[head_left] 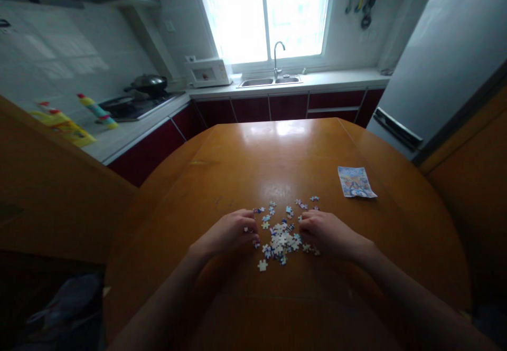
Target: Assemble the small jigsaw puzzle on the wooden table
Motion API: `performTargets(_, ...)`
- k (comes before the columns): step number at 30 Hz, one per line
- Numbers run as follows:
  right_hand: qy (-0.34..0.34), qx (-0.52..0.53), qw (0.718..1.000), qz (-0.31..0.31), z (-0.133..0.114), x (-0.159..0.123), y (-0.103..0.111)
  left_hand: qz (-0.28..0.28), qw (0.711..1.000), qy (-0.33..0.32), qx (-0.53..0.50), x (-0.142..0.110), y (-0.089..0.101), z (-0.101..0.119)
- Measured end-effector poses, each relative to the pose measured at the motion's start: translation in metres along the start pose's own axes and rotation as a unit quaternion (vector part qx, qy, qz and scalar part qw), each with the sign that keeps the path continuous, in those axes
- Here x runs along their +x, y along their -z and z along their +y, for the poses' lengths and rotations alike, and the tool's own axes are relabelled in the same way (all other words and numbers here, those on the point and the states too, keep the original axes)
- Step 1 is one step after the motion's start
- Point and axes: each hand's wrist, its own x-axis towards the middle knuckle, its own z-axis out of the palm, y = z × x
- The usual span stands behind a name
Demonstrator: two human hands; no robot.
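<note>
Where heaped, pale, bluish, knobbly-edged puzzle pieces (282, 239).

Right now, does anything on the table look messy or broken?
The printed sheet looks a bit crumpled, its near edge wavy. Some puzzle pieces have strayed from the pile, like the pale piece nearest you. I see nothing spilled.

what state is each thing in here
Jigsaw pieces: loose, heaped, some scattered
Picture sheet: unfolded, printed side up
Left hand: fingers curled, beside pieces
Right hand: fingers curled, beside pieces
Microwave: door shut
Wok: lid apparently on
Cabinet doors: shut
</note>
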Motion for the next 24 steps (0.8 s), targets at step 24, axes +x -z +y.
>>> performTargets(24, 0.005, -0.015, 0.999, 0.028, -0.013, 0.011, -0.021, 0.050, 0.995, -0.043, 0.073, 0.007, -0.010, -0.007)
